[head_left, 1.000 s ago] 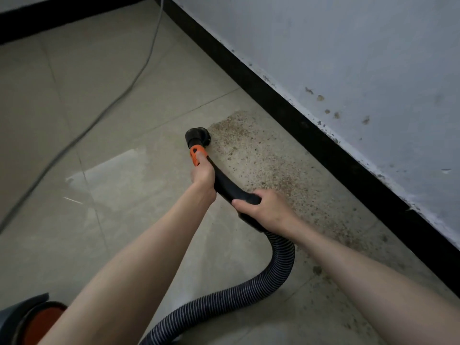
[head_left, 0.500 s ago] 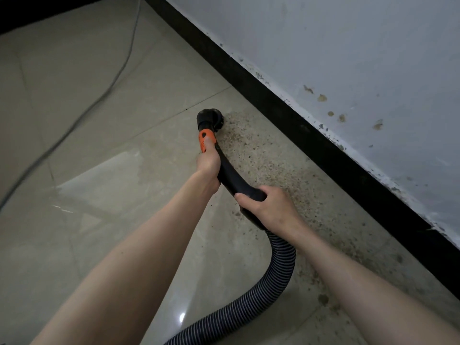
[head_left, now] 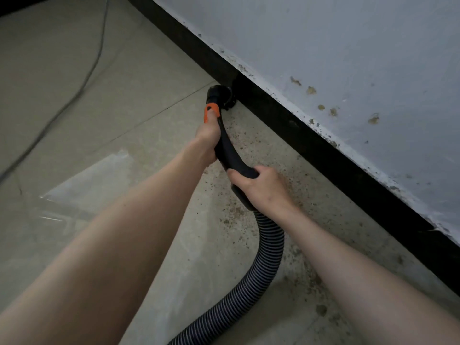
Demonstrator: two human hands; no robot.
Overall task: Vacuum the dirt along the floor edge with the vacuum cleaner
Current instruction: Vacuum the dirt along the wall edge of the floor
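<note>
Vacuum hose at floor edge, both hands gripping

Vacuum nozzle point(head_left: 220, 97): black, round head, set on the tiled floor point(head_left: 99, 120) and touching the black skirting point(head_left: 311, 145) at the foot of the grey wall point(head_left: 348, 46).
Orange collar point(head_left: 211, 112): just behind the nozzle, on the curved black handle tube point(head_left: 230, 153).
Left hand point(head_left: 207, 136): closed around the tube just below the collar, thumb lying on the orange part.
Right hand point(head_left: 261, 188): wrapped around the lower end of the tube, where the ribbed hose point(head_left: 271, 247) begins.
Hose: curves down and leftward out of the bottom of the view.
Dirt point(head_left: 306, 202): brown specks scattered along the floor beside the skirting, around and below the right hand.
Grey cable point(head_left: 82, 88): lies across the tiles, well left.
</note>
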